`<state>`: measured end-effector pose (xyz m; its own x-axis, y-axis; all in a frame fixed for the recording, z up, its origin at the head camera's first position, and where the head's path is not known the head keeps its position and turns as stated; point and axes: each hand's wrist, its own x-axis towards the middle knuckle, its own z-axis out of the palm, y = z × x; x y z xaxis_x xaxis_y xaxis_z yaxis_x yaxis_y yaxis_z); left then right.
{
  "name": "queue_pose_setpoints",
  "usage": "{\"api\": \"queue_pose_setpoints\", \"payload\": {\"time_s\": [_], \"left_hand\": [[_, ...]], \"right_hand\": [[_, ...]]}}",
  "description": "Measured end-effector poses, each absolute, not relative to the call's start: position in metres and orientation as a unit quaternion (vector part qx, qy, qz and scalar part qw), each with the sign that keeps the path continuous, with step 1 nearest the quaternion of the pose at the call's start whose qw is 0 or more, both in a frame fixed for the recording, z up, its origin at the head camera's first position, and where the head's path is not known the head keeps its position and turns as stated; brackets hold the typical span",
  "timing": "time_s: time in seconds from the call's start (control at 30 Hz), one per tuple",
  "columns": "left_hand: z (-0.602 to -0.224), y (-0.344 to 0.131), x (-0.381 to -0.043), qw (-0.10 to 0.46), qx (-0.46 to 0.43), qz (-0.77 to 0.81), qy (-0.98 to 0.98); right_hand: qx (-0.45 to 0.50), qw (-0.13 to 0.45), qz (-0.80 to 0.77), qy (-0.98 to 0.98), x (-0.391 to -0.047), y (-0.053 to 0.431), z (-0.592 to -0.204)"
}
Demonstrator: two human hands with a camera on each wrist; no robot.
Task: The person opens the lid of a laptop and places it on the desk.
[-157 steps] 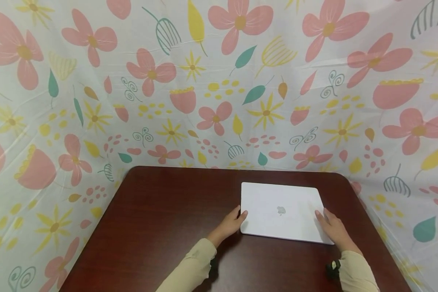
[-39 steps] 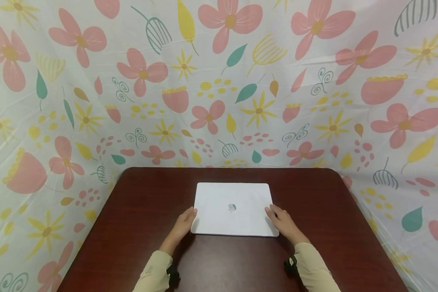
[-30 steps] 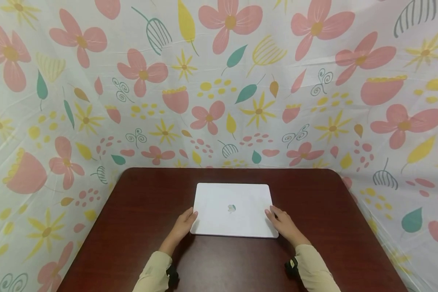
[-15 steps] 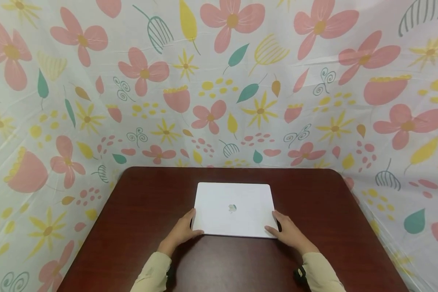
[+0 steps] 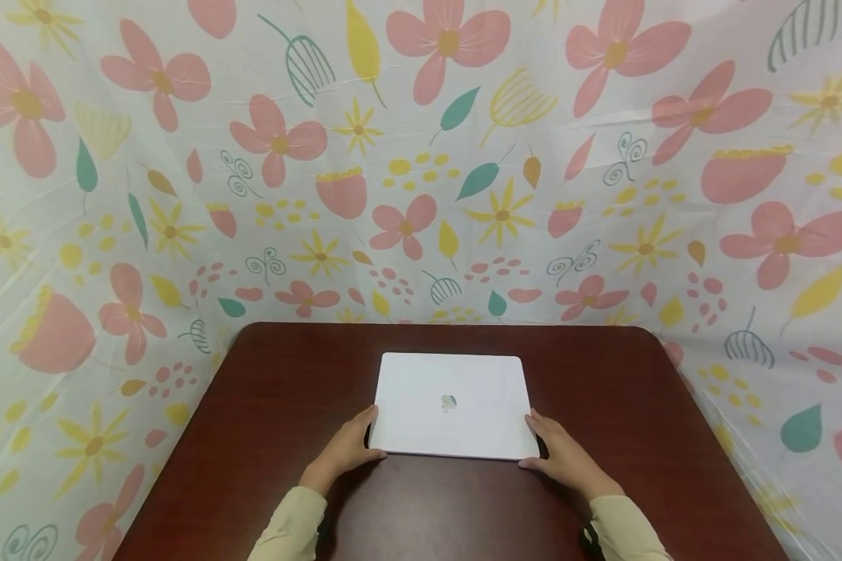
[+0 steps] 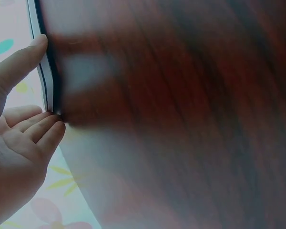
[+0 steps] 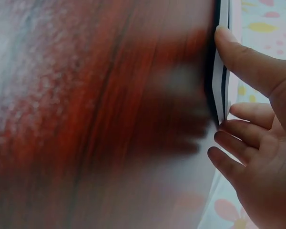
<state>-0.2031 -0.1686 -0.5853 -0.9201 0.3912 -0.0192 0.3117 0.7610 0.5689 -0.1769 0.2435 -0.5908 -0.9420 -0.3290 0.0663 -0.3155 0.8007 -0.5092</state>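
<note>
A closed silver laptop (image 5: 456,432) with an apple logo lies flat on the dark wooden table, its long side facing the person. The left hand (image 5: 345,450) touches its near left corner, thumb along the front edge and fingers against the left side. The right hand (image 5: 564,456) mirrors this at the near right corner. In the left wrist view, the left hand (image 6: 26,148) has fairly straight fingers beside the laptop's edge (image 6: 46,81). Similarly extended are the fingers of the right hand (image 7: 264,143) in the right wrist view, its thumb on the laptop's front edge (image 7: 219,78).
The reddish-brown table (image 5: 288,374) has rounded far corners. A white cloth (image 5: 421,296) with flowers and leaves hangs behind it and along both sides. Dark wrist bands show partly below the pale sleeves (image 5: 291,522).
The laptop was farther right on the table and now lies near the middle. Both thumbs have slid from the laptop's top to its front edge, and the hands loosened their grip.
</note>
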Motion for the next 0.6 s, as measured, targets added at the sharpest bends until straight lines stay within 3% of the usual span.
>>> {"api": "queue_pose_setpoints", "payload": {"time_s": [0.6], "left_hand": [[-0.5834, -0.1703, -0.2029, 0.056, 0.201, 0.291, 0.934]], "right_hand": [[-0.188, 0.013, -0.23, 0.955, -0.1741, 0.24, -0.5822]]}}
